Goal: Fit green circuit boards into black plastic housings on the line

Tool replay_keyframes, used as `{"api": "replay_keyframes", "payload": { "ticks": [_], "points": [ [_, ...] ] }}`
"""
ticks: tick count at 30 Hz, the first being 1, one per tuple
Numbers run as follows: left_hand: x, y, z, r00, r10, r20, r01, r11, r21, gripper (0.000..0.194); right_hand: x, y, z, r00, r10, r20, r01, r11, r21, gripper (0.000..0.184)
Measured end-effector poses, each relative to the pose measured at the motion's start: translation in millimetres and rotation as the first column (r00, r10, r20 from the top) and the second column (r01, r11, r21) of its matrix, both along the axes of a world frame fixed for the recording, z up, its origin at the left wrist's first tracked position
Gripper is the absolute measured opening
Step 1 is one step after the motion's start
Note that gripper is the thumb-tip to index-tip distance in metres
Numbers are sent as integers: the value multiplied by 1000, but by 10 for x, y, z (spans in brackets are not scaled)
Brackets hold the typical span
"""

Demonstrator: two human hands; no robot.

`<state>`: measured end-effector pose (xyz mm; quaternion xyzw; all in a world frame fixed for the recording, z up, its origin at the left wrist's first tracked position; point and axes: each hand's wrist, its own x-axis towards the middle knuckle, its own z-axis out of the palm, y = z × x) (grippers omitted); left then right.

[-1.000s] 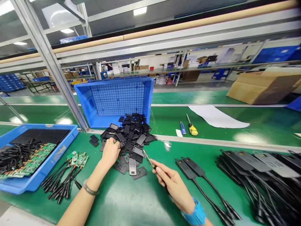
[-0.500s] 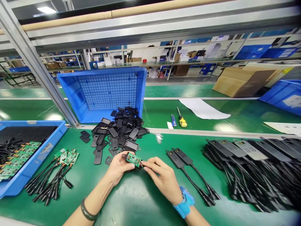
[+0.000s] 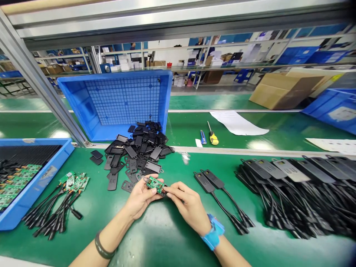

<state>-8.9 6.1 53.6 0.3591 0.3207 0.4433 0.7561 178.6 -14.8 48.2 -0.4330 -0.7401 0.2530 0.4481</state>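
Note:
My left hand (image 3: 141,198) is closed around a green circuit board (image 3: 155,184) that sits in a black plastic case half, its thumb lying along the near edge. At the board's right end, the fingers of my right hand (image 3: 187,205) pinch together at its short wires; the fingertips partly cover them. Just behind my hands lies a heap of black plastic case parts (image 3: 139,148). Two closed black units with cables (image 3: 208,181) lie side by side to the right of my right hand. Left of my arms are several loose circuit boards with black cables (image 3: 73,183).
A blue tray of boards and cables (image 3: 59,163) stands at the left. A blue crate (image 3: 63,96) lies tipped on its side behind the heap. Many cabled units (image 3: 292,172) are piled at the right. A cutter (image 3: 203,137), screwdriver (image 3: 213,138) and paper sheet (image 3: 239,124) lie farther back.
The view has shifted slightly, so the bench appears a little higher and more to the left. Both hands stay on the board, which looks tilted a little more towards me.

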Motion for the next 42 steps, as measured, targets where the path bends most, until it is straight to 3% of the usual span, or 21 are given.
{"api": "replay_keyframes", "payload": {
  "ticks": [10,15,20,23,30,32,37,42],
  "points": [
    [39,-20,13,1000,15,-3,-15,1000,-16,46,-60,-15,-50,999,-19,34,15,994,106,24],
    [130,-17,-58,984,162,-70,-162,987,-2,34,-117,-21,-111,997,-16,75,9,995,97,20],
    [173,-46,-74,953,258,-159,-249,966,77,34,-144,-28,-130,994,-76,79,79,996,-41,8],
    [195,-71,-70,948,283,-147,-267,957,116,34,-153,-23,-134,993,-73,94,86,985,-148,16],
    [212,-80,-102,953,287,-98,-279,957,83,36,-200,34,-205,942,-121,-314,-71,842,-535,28],
    [206,-84,-85,950,291,-113,-281,954,101,36,-210,38,-194,932,-128,-339,-86,830,-551,29],
    [202,-106,-40,927,322,-191,-281,936,213,33,-221,9,-127,973,-129,-193,39,910,-412,30],
    [216,-123,-59,942,316,-117,-301,945,127,32,-235,24,-151,947,-134,-291,-62,814,-578,38]
  ]
}}
